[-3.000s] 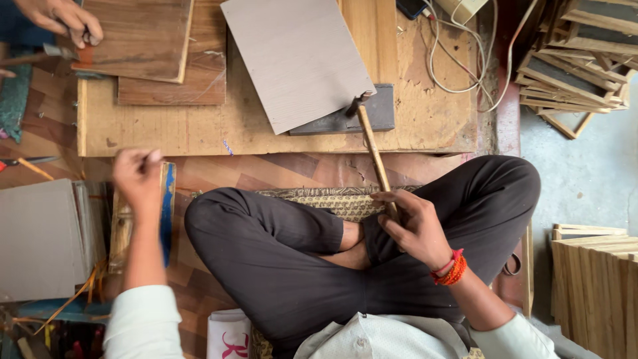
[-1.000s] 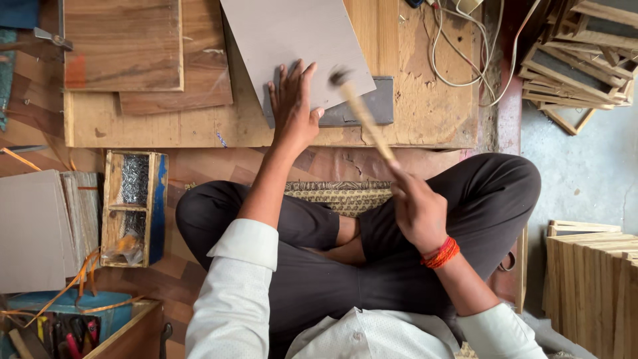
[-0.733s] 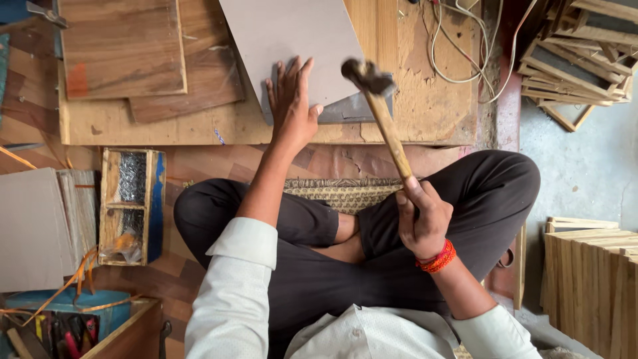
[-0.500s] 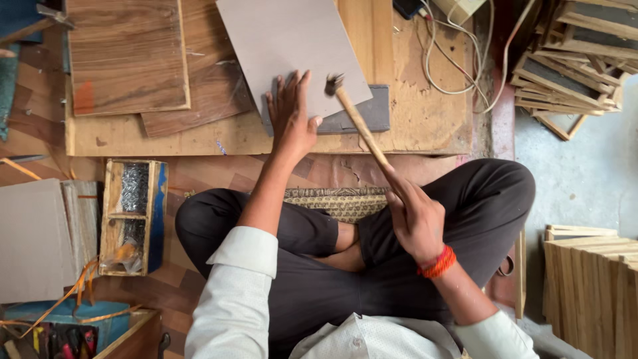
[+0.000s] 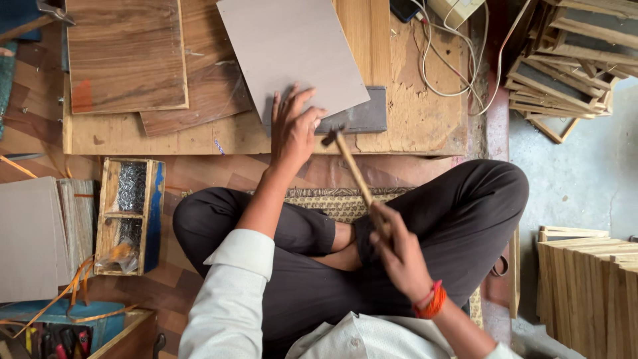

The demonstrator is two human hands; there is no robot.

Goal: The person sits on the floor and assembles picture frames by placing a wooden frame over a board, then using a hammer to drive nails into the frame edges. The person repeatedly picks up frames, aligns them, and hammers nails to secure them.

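Since half a second ago the hammer [image 5: 352,169] head has dropped from just above the grey board's edge to beside the left thumb, at frame centre. Plywood work board [image 5: 425,126] spans the upper frame; on it a grey panel [image 5: 289,56], tilted, its lower corner over a dark grey block [image 5: 362,116]. Left hand [image 5: 292,129] lies flat on the panel's lower edge, fingers spread apart. Right hand [image 5: 399,256], lower centre, fingers wrapped tight on the wooden handle. Small wooden nail box [image 5: 129,216] at left.
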